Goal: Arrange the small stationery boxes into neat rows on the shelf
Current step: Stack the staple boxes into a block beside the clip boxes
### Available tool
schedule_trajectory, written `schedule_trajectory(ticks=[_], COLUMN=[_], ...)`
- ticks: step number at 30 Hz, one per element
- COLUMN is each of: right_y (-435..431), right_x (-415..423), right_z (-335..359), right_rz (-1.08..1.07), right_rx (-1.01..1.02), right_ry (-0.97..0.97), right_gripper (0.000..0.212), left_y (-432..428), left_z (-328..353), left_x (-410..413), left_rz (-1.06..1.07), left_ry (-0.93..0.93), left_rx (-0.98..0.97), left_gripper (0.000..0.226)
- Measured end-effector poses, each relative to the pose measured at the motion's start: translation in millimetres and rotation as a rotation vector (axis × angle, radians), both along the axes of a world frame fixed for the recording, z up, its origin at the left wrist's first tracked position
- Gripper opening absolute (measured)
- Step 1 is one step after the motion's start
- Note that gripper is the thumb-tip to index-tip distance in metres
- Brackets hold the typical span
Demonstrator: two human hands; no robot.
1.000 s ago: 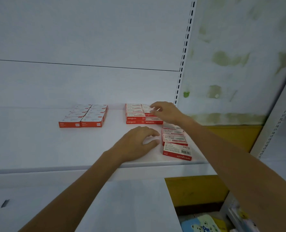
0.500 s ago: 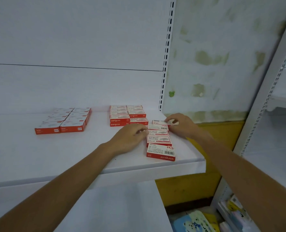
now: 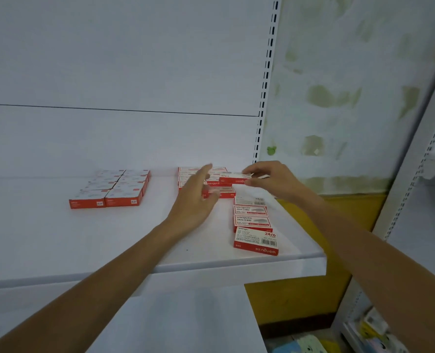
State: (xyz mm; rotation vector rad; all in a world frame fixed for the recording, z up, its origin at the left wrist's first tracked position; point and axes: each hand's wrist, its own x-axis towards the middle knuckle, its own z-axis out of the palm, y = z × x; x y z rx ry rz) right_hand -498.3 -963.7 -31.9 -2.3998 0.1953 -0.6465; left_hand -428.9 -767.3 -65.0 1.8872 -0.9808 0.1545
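On the white shelf (image 3: 58,240) lie small red-and-white staple boxes. A tidy block of them (image 3: 114,189) sits at the left. A second block (image 3: 219,191) sits at the middle back, partly hidden by my left hand. A loose line of boxes (image 3: 252,220) runs toward the shelf's front edge at the right. My right hand (image 3: 272,179) pinches one box (image 3: 233,178) between thumb and fingers, lifted above the back block. My left hand (image 3: 196,197) hovers beside it with straight, spread fingers, holding nothing.
A slotted upright (image 3: 264,80) marks the shelf's right end, with a stained wall (image 3: 351,98) behind. Another shelving unit (image 3: 427,154) stands at the far right. Coloured items (image 3: 313,345) lie on the floor below.
My right hand has picked a box out of the loose line and raised it toward the back block. My left hand lifted off the shelf and spread open.
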Motion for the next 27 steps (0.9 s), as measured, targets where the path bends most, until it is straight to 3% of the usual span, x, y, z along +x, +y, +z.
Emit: schedule_trajectory(ticks=[3,8,13,19,24,27], right_y=[26.2,52.2,60.6,57.0,59.1,61.0], right_x=[9.2,25.7,38.8,44.5,44.6,40.8], right_z=[7.0,5.0,-5.3,-19.5,-21.4,-23.4], right_rz=[0.102,0.164,0.169,0.181,0.123,0.159], right_rx=[0.039,0.166,0.042,0.214,0.219,0.179], right_ry=[-0.035,-0.151,-0.165,-0.097,-0.190,-0.177], right_gripper=[0.021,0.027,0.023,0.016,0.013,0.039], left_y=[5.8,21.3,31.1,32.0,27.0,27.3], left_z=[11.9,11.9,0.3,-0.1,-1.5,-2.6], left_x=[5.5,28.3,41.1,48.8,44.4,45.0], left_rz=[0.053,0.173,0.139,0.232,0.193,0.180], left_ry=[0.045,0.125,0.051,-0.010,0.020,0.073], left_rx=[-0.051,-0.188,-0.144,-0.189,-0.229,-0.251], left_gripper=[0.060,0.051,0.055,0.026,0.025,0.025])
